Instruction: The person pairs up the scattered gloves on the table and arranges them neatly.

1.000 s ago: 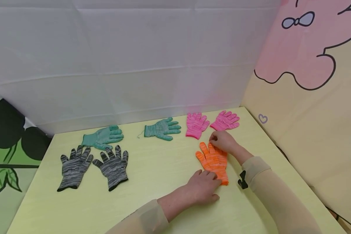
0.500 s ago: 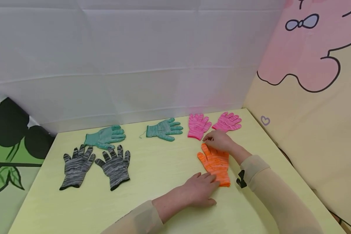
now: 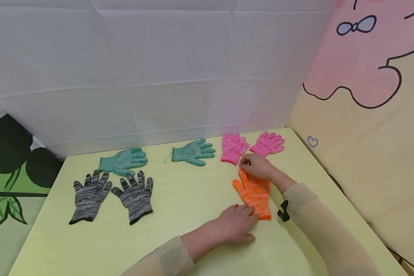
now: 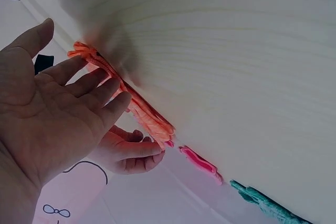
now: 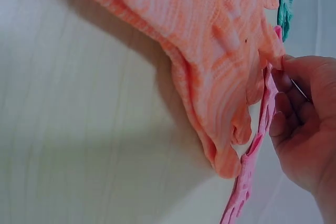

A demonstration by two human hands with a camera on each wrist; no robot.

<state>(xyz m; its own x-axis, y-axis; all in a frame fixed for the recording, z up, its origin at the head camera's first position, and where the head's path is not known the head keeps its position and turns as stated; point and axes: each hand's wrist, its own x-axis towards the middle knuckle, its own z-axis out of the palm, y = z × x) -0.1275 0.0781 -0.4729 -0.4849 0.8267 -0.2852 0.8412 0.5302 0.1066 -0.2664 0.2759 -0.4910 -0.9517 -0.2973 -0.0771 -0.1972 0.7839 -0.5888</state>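
Since a second ago, the right hand [image 3: 257,165] has moved over by one finger on the orange glove [image 3: 256,195], toward the glove's thumb, while the left hand [image 3: 237,225] is in nearly the same spot. The right hand pinches the tip of that glove finger between its thumb and a finger, and its other fingers are curled in. The left hand grips nothing; its fingers are nearly straight, with the tips at the glove's open end, but I can't tell if they push down. The orange glove lies on the right part of the yellow table [image 3: 189,214], with its fingers pointing to the white back wall [image 3: 158,107]. It looks light, soft and stretchy, so it should bend easily and not break. The knit is probably not slippery. A tug could drag it all along, so a small pinch at a finger tip and a hand on the open end should work best. Just behind the right hand lie one pink glove [image 3: 234,148] and another pink glove [image 3: 268,144]. To their left are a green glove [image 3: 193,152] and a second green glove [image 3: 123,161], then one gray glove [image 3: 137,197] and another gray glove [image 3: 89,198] in front.
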